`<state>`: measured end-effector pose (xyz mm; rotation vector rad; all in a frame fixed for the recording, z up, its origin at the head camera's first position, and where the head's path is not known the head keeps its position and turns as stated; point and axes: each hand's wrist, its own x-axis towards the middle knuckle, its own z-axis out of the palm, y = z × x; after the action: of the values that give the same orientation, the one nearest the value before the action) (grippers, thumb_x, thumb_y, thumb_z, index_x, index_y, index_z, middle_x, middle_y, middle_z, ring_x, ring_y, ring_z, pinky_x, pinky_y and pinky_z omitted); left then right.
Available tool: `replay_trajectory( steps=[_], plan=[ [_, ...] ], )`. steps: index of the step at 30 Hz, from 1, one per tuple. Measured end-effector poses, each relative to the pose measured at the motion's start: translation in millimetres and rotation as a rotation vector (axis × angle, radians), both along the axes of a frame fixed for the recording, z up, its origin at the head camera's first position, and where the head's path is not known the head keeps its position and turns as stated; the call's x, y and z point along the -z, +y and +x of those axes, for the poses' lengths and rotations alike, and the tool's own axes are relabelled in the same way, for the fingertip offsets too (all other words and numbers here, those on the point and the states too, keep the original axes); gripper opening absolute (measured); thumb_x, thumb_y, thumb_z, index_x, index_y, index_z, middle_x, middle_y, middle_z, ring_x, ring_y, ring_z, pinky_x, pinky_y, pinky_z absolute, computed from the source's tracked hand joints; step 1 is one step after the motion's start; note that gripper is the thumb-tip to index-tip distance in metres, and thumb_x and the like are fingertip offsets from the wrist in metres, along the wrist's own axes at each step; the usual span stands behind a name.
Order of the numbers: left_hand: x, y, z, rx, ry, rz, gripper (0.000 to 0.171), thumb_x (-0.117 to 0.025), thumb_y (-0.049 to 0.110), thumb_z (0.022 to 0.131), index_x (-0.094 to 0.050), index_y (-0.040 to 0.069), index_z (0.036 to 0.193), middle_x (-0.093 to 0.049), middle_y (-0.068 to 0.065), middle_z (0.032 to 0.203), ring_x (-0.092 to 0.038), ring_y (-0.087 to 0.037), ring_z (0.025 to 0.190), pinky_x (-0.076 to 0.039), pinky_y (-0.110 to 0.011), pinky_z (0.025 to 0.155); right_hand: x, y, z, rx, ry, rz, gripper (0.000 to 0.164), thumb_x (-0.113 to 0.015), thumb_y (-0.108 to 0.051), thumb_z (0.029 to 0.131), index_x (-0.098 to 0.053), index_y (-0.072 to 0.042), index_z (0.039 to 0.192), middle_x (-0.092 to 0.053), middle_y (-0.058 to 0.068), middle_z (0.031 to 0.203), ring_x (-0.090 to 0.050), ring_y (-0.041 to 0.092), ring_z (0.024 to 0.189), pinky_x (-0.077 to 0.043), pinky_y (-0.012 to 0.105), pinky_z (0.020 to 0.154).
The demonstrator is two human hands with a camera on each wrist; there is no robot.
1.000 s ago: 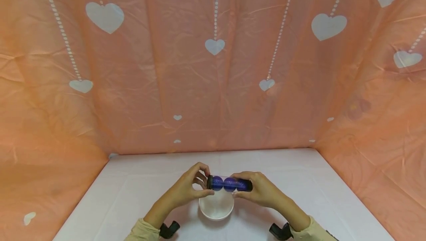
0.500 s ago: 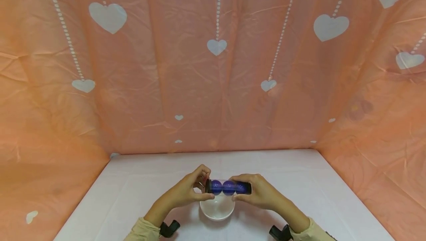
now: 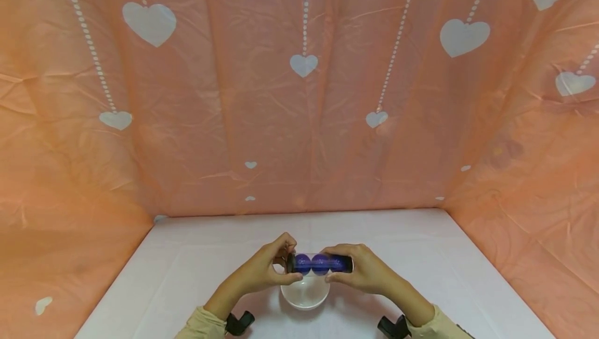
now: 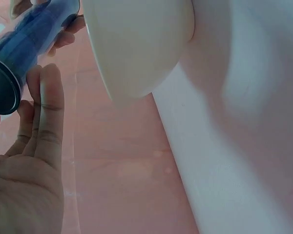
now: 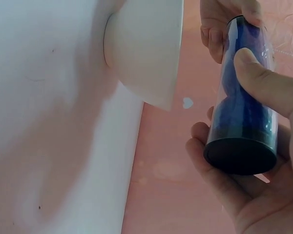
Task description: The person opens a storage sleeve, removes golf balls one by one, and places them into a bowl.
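A clear plastic tube (image 3: 320, 264) with dark end caps holds several purple-blue balls in a row. It lies level in the air above a white bowl (image 3: 305, 295). My left hand (image 3: 267, 269) pinches the capped left end, thumb in front and fingers curled behind. Around the right part of the tube my right hand (image 3: 362, 269) is wrapped. In the right wrist view the thumb presses along the side of the clear tube (image 5: 246, 107), and its black cap (image 5: 241, 156) faces the camera. In the left wrist view another dark cap (image 4: 4, 90) sits by the left fingers.
The bowl stands on a white table (image 3: 196, 256), below and slightly in front of the tube. Orange sheeting with white hearts (image 3: 299, 136) encloses the back and both sides. Black wrist devices (image 3: 239, 323) sit under both forearms.
The tube has come down slightly and levelled out. My left fingers have curled in closer at its capped end. The right hand keeps its grip.
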<state>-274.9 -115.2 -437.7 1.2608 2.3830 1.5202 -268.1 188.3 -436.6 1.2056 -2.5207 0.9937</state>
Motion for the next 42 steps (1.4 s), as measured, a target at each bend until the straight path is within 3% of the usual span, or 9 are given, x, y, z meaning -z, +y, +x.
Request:
replay_trajectory(
  steps=[6, 15, 22, 30, 42],
  plan=[
    [-1.9, 0, -0.9, -0.104, 0.060, 0.016, 0.049, -0.089, 0.022, 0.091, -0.051, 0.014, 0.120, -0.062, -0.002, 0.107, -0.068, -0.010, 0.088, -0.063, -0.030, 0.079, -0.8, 1, 0.3, 0.060, -0.022, -0.007, 0.049, -0.087, -0.035, 0.092, -0.074, -0.010, 0.133, -0.078, 0.005, 0.122, -0.070, 0.008, 0.105, -0.062, 0.033, 0.091],
    [-8.5, -4, 1.0, -0.156, 0.118, -0.026, 0.042, -0.084, 0.022, 0.096, -0.061, 0.016, 0.131, -0.072, -0.002, 0.119, -0.073, -0.016, 0.100, -0.064, -0.033, 0.089, -1.0, 4, -1.7, 0.096, -0.068, 0.003, 0.050, -0.086, -0.039, 0.093, -0.074, -0.010, 0.133, -0.077, 0.006, 0.124, -0.070, 0.009, 0.103, -0.061, 0.032, 0.089],
    [-10.3, -5, 1.8, -0.138, 0.105, 0.031, 0.041, -0.087, 0.015, 0.093, -0.069, 0.006, 0.129, -0.074, -0.005, 0.118, -0.075, -0.019, 0.098, -0.065, -0.031, 0.088, -0.3, 3, -0.9, 0.077, -0.098, -0.015, 0.050, -0.086, -0.036, 0.094, -0.074, -0.008, 0.133, -0.077, 0.008, 0.125, -0.070, 0.008, 0.103, -0.061, 0.030, 0.089],
    [-8.9, -7, 1.5, -0.113, 0.068, 0.093, 0.036, -0.090, 0.014, 0.089, -0.073, 0.010, 0.121, -0.075, -0.005, 0.112, -0.075, -0.016, 0.091, -0.065, -0.033, 0.084, -1.1, 3, -1.3, 0.038, -0.086, -0.014, 0.050, -0.086, -0.036, 0.093, -0.074, -0.010, 0.134, -0.078, 0.006, 0.125, -0.070, 0.008, 0.106, -0.061, 0.032, 0.093],
    [-8.3, -9, 1.5, -0.106, 0.014, 0.090, 0.035, -0.090, 0.012, 0.088, -0.074, 0.012, 0.120, -0.075, -0.005, 0.110, -0.074, -0.017, 0.092, -0.065, -0.032, 0.086, -2.9, 4, -0.3, 0.020, -0.115, -0.001, 0.051, -0.086, -0.037, 0.094, -0.074, -0.010, 0.134, -0.078, 0.005, 0.124, -0.070, 0.007, 0.104, -0.061, 0.031, 0.093]
  ],
)
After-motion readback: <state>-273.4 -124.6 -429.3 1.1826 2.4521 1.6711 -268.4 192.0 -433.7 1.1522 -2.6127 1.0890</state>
